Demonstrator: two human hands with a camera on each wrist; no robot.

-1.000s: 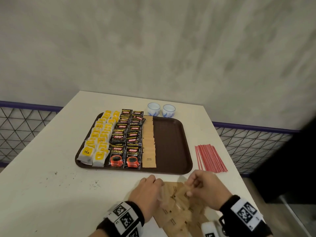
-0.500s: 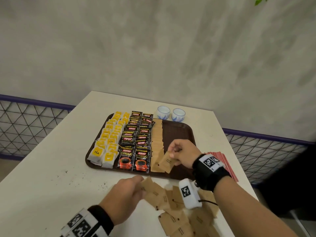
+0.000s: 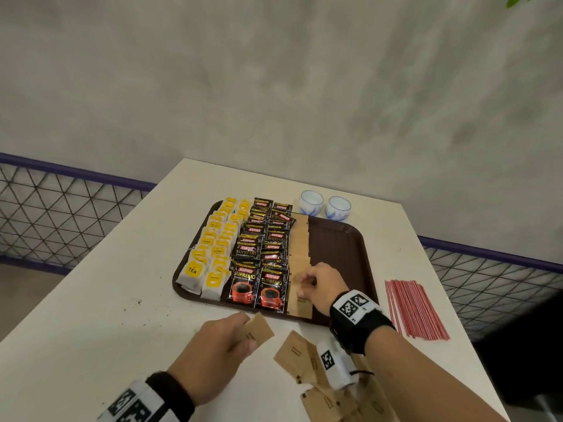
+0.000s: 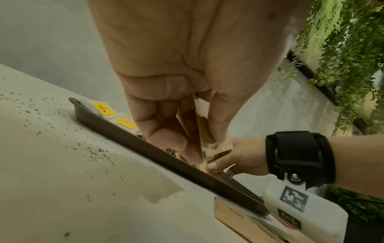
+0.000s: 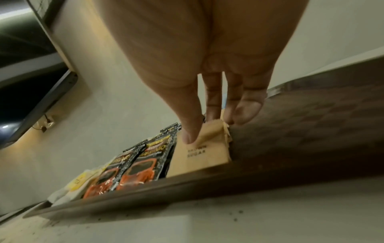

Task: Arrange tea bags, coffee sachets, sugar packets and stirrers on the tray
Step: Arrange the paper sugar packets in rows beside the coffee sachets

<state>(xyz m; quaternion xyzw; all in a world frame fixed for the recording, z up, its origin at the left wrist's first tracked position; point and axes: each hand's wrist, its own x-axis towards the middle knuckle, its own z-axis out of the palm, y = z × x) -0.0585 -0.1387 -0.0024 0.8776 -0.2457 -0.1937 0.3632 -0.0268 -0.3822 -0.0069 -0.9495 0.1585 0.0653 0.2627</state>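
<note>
The brown tray (image 3: 335,248) holds two columns of yellow tea bags (image 3: 213,254), two of black coffee sachets (image 3: 259,263) and one column of brown sugar packets (image 3: 300,239). My right hand (image 3: 304,283) pinches the far end of a sugar packet (image 5: 199,156) lying at the near end of that column, thumb on top. My left hand (image 3: 246,333) hovers in front of the tray and pinches another sugar packet (image 3: 260,330) between thumb and fingers (image 4: 216,125). Loose sugar packets (image 3: 301,357) lie on the table under my right forearm. Red stirrers (image 3: 414,309) lie to the right of the tray.
Two small white-and-blue cups (image 3: 310,202) stand behind the tray's far edge. The right half of the tray is bare. Dark specks (image 3: 137,303) dot the white table (image 3: 106,330) left of my hands. A mesh railing (image 3: 61,214) runs beyond the table's sides.
My right hand carried a sugar packet from the loose pile onto the tray and lowered it at the column's near end. My left hand lifted another packet from the pile.
</note>
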